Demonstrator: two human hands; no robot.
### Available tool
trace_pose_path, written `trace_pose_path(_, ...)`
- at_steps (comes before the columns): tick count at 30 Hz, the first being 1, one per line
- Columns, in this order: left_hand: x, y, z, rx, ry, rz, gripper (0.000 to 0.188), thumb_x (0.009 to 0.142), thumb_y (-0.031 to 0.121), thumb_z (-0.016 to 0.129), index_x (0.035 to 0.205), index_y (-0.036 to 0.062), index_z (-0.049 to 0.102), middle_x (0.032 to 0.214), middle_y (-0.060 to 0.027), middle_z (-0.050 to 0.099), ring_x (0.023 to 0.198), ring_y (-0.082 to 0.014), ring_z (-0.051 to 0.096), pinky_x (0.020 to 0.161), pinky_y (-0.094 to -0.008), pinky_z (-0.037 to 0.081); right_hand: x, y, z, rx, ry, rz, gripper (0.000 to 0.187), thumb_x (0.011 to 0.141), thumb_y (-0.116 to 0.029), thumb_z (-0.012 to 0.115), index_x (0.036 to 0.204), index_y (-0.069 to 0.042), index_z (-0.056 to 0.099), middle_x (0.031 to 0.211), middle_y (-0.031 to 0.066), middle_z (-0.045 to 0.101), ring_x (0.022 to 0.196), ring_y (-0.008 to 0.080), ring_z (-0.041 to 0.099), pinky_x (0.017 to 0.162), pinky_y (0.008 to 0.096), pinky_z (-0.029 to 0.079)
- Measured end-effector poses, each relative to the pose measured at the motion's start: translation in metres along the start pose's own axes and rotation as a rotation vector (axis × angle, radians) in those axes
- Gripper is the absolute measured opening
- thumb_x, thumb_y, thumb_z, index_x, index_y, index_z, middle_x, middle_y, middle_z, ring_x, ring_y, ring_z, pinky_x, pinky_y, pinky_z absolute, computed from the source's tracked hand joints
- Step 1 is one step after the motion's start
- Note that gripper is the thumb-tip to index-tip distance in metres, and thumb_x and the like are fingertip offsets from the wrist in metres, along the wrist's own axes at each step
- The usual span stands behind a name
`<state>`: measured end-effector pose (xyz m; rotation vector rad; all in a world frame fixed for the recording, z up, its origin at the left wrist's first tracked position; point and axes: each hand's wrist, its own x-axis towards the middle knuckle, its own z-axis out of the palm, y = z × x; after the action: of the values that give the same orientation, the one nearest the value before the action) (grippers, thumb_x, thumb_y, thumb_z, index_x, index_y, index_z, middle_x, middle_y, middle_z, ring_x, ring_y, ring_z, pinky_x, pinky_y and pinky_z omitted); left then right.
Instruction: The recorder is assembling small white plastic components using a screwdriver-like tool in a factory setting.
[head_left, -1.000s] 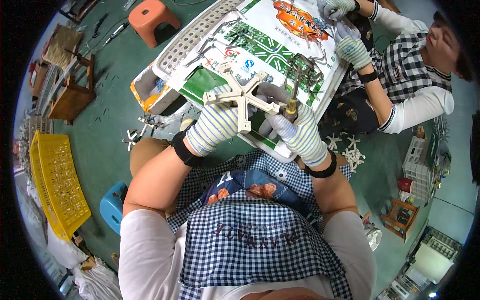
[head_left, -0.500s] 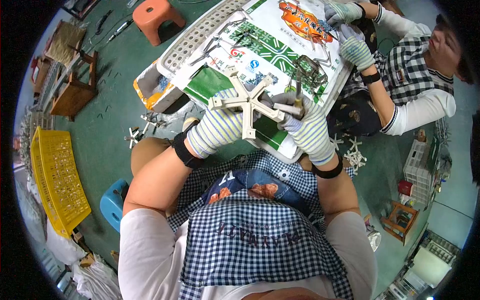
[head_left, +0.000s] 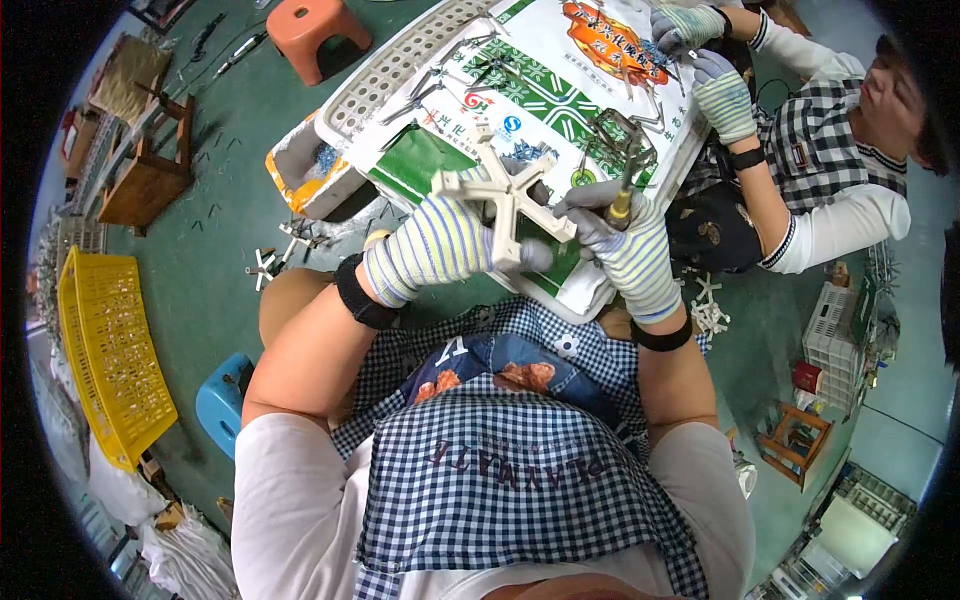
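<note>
Head view: you're holding the star frame [head_left: 509, 189] over the tabletop [head_left: 368, 92]'s near edge, left hand [head_left: 432, 250] fingers gripping it, right hand [head_left: 640, 248] fingers gripping the tool [head_left: 619, 210] just beside it. Looks like you're positioning the frame; next move's probably calling for a steady left grip.

The left hand [head_left: 445, 245] and right hand [head_left: 640, 260] each wear a stripy glove, white with thin blue and yellow lines and grey finger ends [head_left: 592, 196]. Each wrist has 1 black band [head_left: 361, 298]. The shirt sleeves [head_left: 290, 480] are white and short. The apron [head_left: 520, 455] has little dark blue and white squares, and dark letters on the chest. Lower down is a blue patch [head_left: 488, 362] with 2 orange-brown shapes [head_left: 528, 376], near a white flower [head_left: 566, 346].
</note>
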<state>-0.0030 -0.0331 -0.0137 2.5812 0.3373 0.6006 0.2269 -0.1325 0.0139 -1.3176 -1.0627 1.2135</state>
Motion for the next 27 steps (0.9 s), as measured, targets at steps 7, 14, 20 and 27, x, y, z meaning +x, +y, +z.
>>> trace_pose_path(7,0.008,0.014,-0.001,-0.653,0.232,-0.351,0.043,0.071,0.032,0.089,0.098,0.0033,0.071,0.092,-0.0086,0.07,0.081,-0.0246,0.067,0.075,-0.0354,0.054,-0.006,-0.004,-0.011,0.205,-0.02,0.159,0.023,0.091,-0.018,0.074,0.107,-0.003,0.07,0.084,0.0025,0.071,0.057,0.0045,0.055,0.05,0.0184,0.042)
trace_pose_path(14,0.002,0.003,0.009,-0.464,0.224,-0.357,0.06,0.071,0.028,0.092,0.118,0.0036,0.065,0.096,-0.0037,0.072,0.082,-0.0147,0.067,0.075,-0.0296,0.055,-0.005,0.002,-0.005,0.353,-0.152,0.035,0.032,0.087,-0.025,0.078,0.106,0.0,0.069,0.084,0.003,0.07,0.062,0.0049,0.057,0.056,0.0196,0.047)
trace_pose_path(20,-0.012,-0.013,0.014,-0.229,0.211,-0.221,0.054,0.07,0.027,0.093,0.112,0.0061,0.068,0.092,-0.0024,0.07,0.08,-0.0126,0.066,0.069,-0.0291,0.053,-0.008,-0.005,-0.009,0.27,-0.222,0.235,0.034,0.087,-0.026,0.078,0.105,0.0,0.069,0.08,0.0011,0.066,0.063,0.0051,0.057,0.056,0.0196,0.047)
trace_pose_path(27,-0.004,-0.003,0.015,-0.454,0.309,-0.324,0.035,0.075,0.04,0.077,0.095,0.0118,0.072,0.081,-0.009,0.065,0.076,-0.0331,0.062,0.069,-0.0435,0.046,-0.008,-0.003,-0.003,0.385,-0.216,0.212,0.022,0.089,-0.014,0.075,0.105,-0.001,0.066,0.085,0.0052,0.07,0.065,0.0092,0.064,0.056,0.021,0.05)
